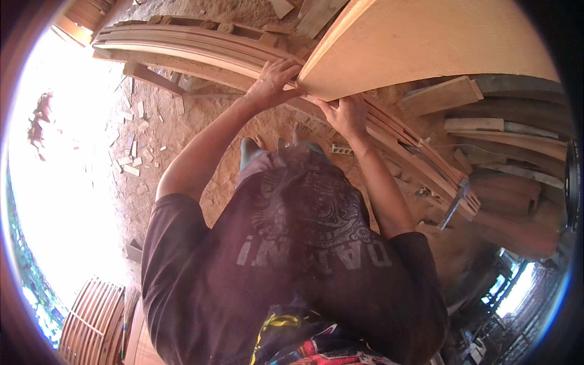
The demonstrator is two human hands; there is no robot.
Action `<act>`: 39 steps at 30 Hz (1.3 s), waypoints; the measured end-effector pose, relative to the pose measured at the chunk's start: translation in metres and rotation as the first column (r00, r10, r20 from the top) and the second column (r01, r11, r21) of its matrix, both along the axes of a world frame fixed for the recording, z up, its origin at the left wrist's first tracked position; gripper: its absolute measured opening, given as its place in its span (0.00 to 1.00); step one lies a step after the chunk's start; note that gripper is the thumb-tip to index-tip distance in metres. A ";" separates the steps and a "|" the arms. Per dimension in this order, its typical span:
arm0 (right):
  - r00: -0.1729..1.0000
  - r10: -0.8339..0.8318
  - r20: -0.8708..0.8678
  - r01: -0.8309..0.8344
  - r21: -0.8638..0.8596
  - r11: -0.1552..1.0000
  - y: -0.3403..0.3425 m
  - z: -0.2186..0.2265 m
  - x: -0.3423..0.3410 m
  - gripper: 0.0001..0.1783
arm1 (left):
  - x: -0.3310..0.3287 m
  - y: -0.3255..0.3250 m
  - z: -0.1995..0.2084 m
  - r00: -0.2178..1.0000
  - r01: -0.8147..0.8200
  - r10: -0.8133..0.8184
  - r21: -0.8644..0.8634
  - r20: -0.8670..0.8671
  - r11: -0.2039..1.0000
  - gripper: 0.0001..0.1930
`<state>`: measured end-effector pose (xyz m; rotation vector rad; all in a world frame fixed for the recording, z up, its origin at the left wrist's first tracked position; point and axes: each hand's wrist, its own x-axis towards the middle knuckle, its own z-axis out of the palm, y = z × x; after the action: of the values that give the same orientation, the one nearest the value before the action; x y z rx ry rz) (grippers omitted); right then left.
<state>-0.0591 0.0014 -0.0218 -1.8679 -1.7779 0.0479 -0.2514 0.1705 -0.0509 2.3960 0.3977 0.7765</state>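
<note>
A large pale wooden panel (pixel 426 45) rises at the upper right, its lower corner between my hands. My left hand (pixel 274 84) lies across a long stack of wooden strips (pixel 182 48), fingers stretched over them and thumb toward the panel's corner. On the other side of that corner, my right hand (pixel 348 115) is closed at the panel's lower edge. Its thumb points toward the corner, while its fingertips are partly hidden by the panel. Below the right hand, the strips run on toward a metal clamp (pixel 455 204) near their right end.
Curved wooden pieces (pixel 511 137) are piled at the right. Wood scraps (pixel 131 161) litter the dirt floor (pixel 213 131) at the left. A slatted curved wooden frame (pixel 91 319) stands at the lower left, near very bright light. A power strip (pixel 342 149) lies by my feet.
</note>
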 end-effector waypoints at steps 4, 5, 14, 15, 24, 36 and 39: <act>0.998 0.068 -0.008 -0.069 -0.060 0.996 -0.003 0.001 0.011 0.25 | -0.001 0.001 -0.001 0.998 0.007 -0.009 -0.027 -0.068 1.000 0.30; 0.997 0.079 0.003 -0.079 -0.062 0.995 -0.003 -0.001 0.013 0.24 | 0.000 0.001 -0.001 0.998 0.005 -0.007 -0.030 -0.065 1.000 0.30; 0.998 0.012 -0.068 -0.017 -0.078 0.997 0.000 0.003 0.006 0.19 | 0.001 -0.006 0.005 0.997 -0.045 0.044 -0.016 -0.071 0.999 0.27; 0.998 0.010 -0.065 -0.015 -0.086 0.996 -0.001 0.000 0.006 0.19 | 0.002 -0.007 0.006 0.996 -0.054 0.052 -0.016 -0.077 0.998 0.27; 1.000 0.004 -0.001 -0.004 0.091 0.996 0.000 -0.003 0.001 0.22 | 0.003 -0.004 0.008 0.983 -0.042 0.035 -0.036 -0.178 0.998 0.33; 0.999 0.037 -0.024 -0.034 0.090 0.995 -0.007 0.000 0.008 0.20 | -0.004 0.006 0.002 0.991 0.019 -0.022 -0.023 -0.135 1.000 0.29; 0.998 0.034 -0.061 -0.029 0.072 0.997 -0.009 0.004 0.007 0.20 | -0.005 0.004 0.009 0.983 0.014 -0.022 -0.043 -0.182 0.999 0.29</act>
<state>-0.0525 -0.0079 -0.0176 -1.7697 -1.7444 0.0526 -0.2561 0.1743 -0.0421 2.4359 0.4606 0.5360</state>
